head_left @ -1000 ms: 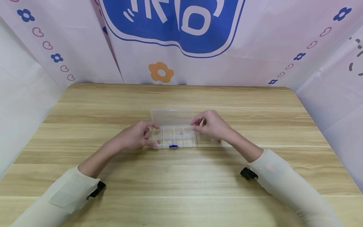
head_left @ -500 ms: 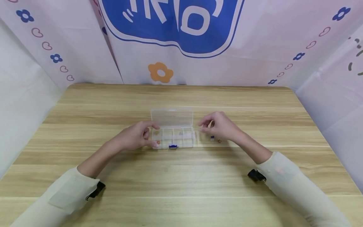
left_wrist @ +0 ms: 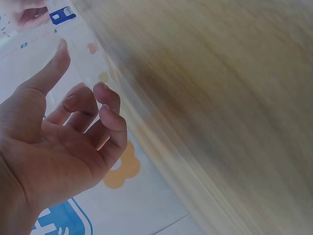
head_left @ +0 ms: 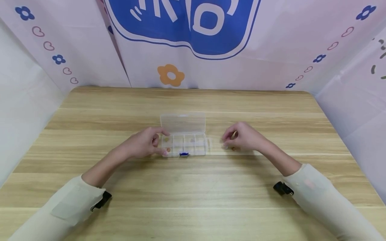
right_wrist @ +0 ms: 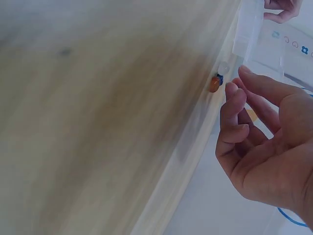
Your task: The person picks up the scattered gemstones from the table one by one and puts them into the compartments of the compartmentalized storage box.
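Note:
A clear plastic compartment box [head_left: 178,151] lies on the table with its lid [head_left: 183,124] raised at the back and a blue clasp [head_left: 184,154] in front. My left hand [head_left: 146,143] holds its left end between thumb and forefinger. An orange bead [head_left: 168,150] and a yellowish bead [head_left: 167,139] sit in the left compartments. To the right of the box, my right hand [head_left: 245,138] is over a few small beads, its fingers bent with thumb and forefinger close together. In the right wrist view, an orange bead [right_wrist: 214,84], a blue one [right_wrist: 220,78] and a clear one [right_wrist: 223,67] lie near its fingertips.
The wood-grain table [head_left: 187,194] extends around the box on every side. Behind it hangs a white printed cloth [head_left: 241,75] with a blue sign and flowers. Black wrist devices [head_left: 283,188] are fixed at both sleeves.
My right hand has moved away from the box's right end, rightward and slightly nearer, down to the loose beads. My left hand has stayed at the box's left end.

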`<state>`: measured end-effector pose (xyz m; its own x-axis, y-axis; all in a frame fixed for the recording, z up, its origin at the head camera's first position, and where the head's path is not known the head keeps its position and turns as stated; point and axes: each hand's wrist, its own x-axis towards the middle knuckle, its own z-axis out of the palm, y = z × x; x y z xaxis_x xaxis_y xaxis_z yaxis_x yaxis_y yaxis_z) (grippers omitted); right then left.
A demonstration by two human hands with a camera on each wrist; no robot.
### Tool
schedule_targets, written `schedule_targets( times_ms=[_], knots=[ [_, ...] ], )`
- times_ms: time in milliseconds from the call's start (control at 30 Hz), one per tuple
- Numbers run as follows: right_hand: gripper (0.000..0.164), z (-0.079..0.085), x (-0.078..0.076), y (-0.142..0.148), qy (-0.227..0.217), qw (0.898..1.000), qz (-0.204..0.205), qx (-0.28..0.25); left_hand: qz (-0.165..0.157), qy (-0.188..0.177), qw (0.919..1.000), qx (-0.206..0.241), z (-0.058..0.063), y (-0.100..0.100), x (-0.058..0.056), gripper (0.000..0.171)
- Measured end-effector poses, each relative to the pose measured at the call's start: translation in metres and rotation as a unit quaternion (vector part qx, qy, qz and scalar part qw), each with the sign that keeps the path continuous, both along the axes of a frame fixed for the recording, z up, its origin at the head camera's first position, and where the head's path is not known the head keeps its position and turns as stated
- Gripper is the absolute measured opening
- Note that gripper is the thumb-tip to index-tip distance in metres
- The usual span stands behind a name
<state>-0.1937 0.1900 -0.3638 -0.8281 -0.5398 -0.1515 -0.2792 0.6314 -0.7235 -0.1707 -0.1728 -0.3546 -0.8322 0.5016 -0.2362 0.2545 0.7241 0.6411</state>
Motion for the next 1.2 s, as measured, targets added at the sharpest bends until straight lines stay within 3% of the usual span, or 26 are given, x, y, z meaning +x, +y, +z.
schedule_targets(
  times_ms=[333, 1200],
  knots=[
    [0.006, -0.0028, -0.0023, 0.0067, -0.011, 1.0, -0.011, 0.026, 0.003, 0.0, 1.0, -0.003, 0.0001, -0.0007, 0.0004, 0.06],
    [0.008, 0.0005, -0.0018, 0.0019, -0.017, 1.0, -0.021, 0.009, 0.006, 0.005, 1.0, -0.005, 0.0019, 0.0016, 0.0011, 0.062]
  ],
)
